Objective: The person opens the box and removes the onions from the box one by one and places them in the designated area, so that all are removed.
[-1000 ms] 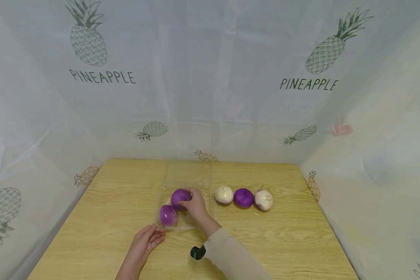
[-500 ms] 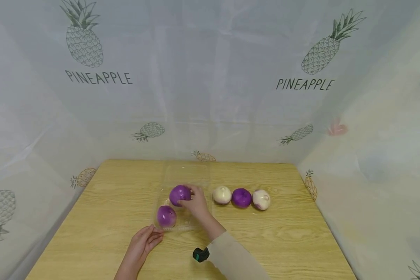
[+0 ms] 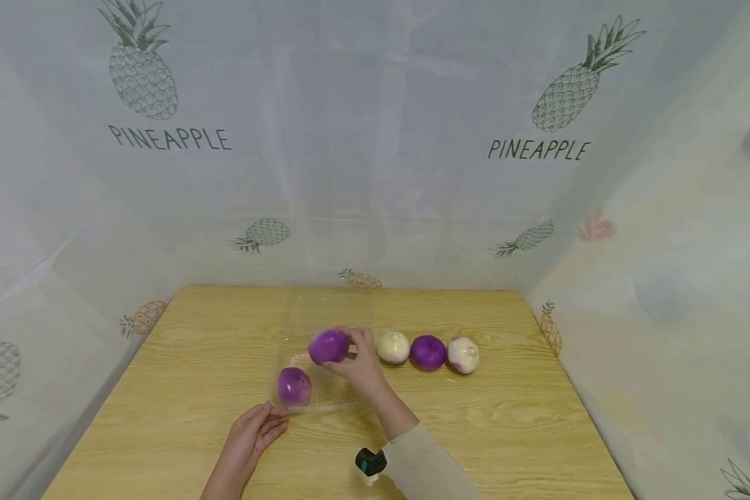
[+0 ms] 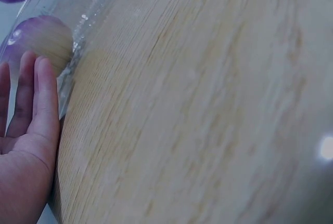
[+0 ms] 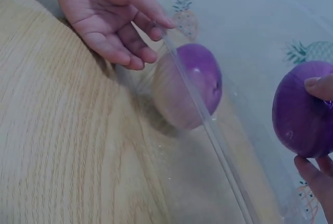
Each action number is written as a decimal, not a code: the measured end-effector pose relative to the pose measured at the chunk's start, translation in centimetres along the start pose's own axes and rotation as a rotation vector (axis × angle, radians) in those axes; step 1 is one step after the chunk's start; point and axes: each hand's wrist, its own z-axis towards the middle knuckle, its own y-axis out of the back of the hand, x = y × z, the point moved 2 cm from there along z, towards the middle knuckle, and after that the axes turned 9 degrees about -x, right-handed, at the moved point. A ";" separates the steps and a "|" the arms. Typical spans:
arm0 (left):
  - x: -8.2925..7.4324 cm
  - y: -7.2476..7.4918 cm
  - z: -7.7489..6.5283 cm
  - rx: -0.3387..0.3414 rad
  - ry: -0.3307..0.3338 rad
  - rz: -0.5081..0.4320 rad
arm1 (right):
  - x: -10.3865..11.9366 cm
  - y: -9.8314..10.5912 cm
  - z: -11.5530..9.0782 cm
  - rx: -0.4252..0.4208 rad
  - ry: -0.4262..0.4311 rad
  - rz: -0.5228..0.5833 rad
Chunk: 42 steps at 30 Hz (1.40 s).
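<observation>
Bulb [image 3: 327,346] farther right, in right hand [image 3: 361,363]

The left hand [image 3: 246,434] sits lower left, its outer fingers [image 4: 46,89] loosely straight. The right hand [image 3: 357,364], below centre, is curled in a grip, its forearm [image 3: 394,410] slanting toward the bottom edge.

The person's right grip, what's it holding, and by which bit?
A round, glossy purple vegetable. The right grip pinches it by its right side in the head view.
</observation>
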 end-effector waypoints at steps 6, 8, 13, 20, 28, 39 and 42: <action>-0.2 0.1 -0.1 -0.006 -0.003 0.002 | 1.1 1.3 -0.6 -0.019 0.062 0.019; -0.2 0.1 -0.2 -0.011 0.002 0.003 | 2.2 1.9 -1.1 -0.025 0.080 0.017; -0.2 0.2 -0.2 -0.012 0.012 0.009 | 4.4 3.6 -2.2 -0.041 0.084 0.003; -0.4 0.2 -0.3 -0.002 0.002 0.017 | 3.4 5.4 -2.2 -0.039 -0.006 0.101; -0.6 0.1 -0.3 0.008 -0.003 0.014 | -0.3 7.4 -1.4 -0.165 -0.067 0.156; -0.4 -0.1 -0.2 0.020 0.016 0.001 | -1.8 10.8 -1.5 -0.302 -0.038 0.071; -0.3 -0.1 -0.2 0.020 0.018 0.000 | -2.1 11.8 -1.5 -0.313 -0.022 0.056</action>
